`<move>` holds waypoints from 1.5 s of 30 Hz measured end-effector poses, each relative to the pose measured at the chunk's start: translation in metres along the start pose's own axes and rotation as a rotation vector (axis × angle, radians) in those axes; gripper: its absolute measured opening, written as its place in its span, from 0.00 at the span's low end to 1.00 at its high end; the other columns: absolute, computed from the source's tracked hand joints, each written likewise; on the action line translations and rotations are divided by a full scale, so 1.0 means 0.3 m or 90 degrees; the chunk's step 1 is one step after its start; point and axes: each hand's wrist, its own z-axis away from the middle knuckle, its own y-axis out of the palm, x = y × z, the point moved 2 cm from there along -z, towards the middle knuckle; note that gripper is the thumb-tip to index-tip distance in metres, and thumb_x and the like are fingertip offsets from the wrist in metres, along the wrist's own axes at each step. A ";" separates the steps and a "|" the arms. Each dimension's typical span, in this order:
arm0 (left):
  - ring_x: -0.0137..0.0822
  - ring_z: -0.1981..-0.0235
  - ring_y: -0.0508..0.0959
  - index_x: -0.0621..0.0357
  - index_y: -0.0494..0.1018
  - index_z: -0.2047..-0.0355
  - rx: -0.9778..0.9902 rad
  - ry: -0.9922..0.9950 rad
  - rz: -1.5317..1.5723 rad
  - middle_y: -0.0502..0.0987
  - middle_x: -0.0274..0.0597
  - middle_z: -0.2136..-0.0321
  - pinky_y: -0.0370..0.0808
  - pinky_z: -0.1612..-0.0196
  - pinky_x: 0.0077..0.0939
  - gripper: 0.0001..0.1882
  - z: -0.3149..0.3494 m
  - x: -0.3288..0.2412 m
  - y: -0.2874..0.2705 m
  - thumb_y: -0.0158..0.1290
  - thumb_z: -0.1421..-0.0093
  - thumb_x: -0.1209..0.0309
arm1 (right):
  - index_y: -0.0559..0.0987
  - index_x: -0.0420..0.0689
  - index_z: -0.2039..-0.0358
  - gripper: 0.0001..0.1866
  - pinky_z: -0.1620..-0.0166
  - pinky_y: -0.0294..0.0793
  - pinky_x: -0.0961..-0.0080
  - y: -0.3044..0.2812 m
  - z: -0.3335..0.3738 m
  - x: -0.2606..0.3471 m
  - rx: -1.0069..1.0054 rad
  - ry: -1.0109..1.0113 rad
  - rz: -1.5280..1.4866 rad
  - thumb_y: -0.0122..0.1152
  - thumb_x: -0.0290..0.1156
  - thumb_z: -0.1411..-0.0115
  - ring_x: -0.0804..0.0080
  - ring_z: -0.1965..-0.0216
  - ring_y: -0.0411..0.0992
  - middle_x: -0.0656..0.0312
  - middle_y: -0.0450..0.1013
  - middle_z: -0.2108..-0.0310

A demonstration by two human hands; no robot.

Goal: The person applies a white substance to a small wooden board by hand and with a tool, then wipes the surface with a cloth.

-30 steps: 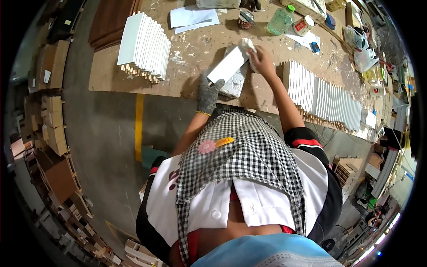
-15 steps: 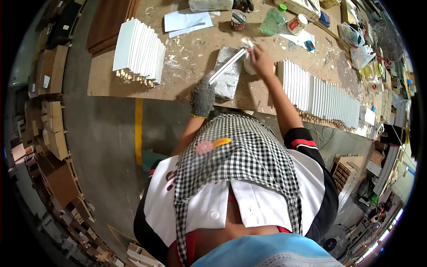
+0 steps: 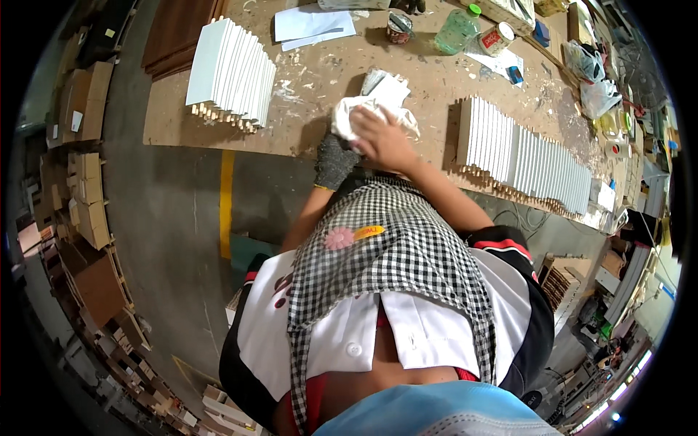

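Bunched under the spread fingers of my bare right hand (image 3: pixel 384 138) is a white cloth (image 3: pixel 349 116), pressed down near the table's front edge. My left hand (image 3: pixel 336 161), in a grey knitted glove, is closed at the cloth's left side. Its fingertips are partly covered, and the slim white painted wooden piece it gripped is now mostly hidden beneath the cloth and my right hand. Beyond the cloth shows the far end of a paint-smeared whitish block (image 3: pixel 389 87) lying on the table.
One stack of white painted pieces with wooden pegs (image 3: pixel 231 73) stands at left, a longer row (image 3: pixel 520 149) at right. Farther back are papers (image 3: pixel 313 25), a small tin (image 3: pixel 399 27), a green-capped bottle (image 3: pixel 458 30) and a white-and-red cup (image 3: pixel 496 39). The worktable (image 3: pixel 291 131) is paint-spotted.
My right hand has brought the cloth from the far end of the white piece back toward me, beside my left hand. The cloth now spreads over the piece and most of the block.
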 end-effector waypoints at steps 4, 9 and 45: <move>0.46 0.44 0.75 0.62 0.40 0.27 -0.019 -0.119 0.090 0.71 0.59 0.42 0.75 0.45 0.39 0.61 0.004 -0.140 -0.013 0.71 0.50 0.63 | 0.80 0.42 0.68 0.05 0.54 0.73 0.52 -0.009 0.007 -0.453 -0.089 0.185 -0.032 0.56 0.28 0.39 0.45 0.55 0.74 0.47 0.76 0.56; 0.46 0.38 0.68 0.61 0.29 0.28 -0.014 -0.036 0.122 0.63 0.60 0.37 0.69 0.38 0.39 0.71 -0.005 -0.132 -0.041 0.74 0.55 0.62 | 0.81 0.44 0.64 0.19 0.62 0.74 0.54 -0.188 -0.047 -0.527 -0.178 0.473 0.046 0.49 0.45 0.30 0.42 0.63 0.75 0.47 0.77 0.64; 0.53 0.37 0.67 0.66 0.60 0.35 0.334 0.057 -0.164 0.65 0.60 0.38 0.62 0.34 0.42 0.44 -0.206 -0.319 0.707 0.56 0.39 0.44 | 0.68 0.33 0.38 0.24 0.45 0.77 0.64 -0.580 0.819 -0.175 -0.495 0.651 -0.878 0.38 0.37 0.25 0.62 0.49 0.76 0.51 0.74 0.47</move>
